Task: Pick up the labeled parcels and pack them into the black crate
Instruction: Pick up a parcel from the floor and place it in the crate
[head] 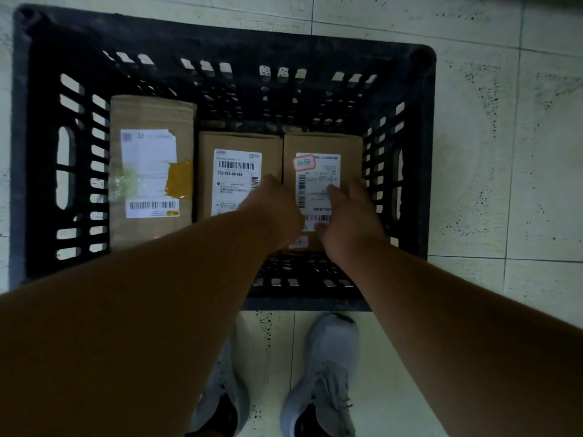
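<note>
A black slotted crate [220, 29] stands on the floor below me with three brown labeled parcels inside. The tallest parcel [148, 121] fills the left side. A middle parcel [233, 143] and a right parcel [321, 143] with a red-marked label lie side by side. Both my arms reach down into the crate. My left hand [271, 212] sits at the seam between the middle and right parcels, its fingers hidden. My right hand [350, 212] lies on the right parcel's label and right edge, fingers spread over it.
Pale speckled floor tiles [504, 152] surround the crate. My two grey shoes [328, 373] stand just in front of its near wall. The crate's back strip behind the two smaller parcels shows bare bottom.
</note>
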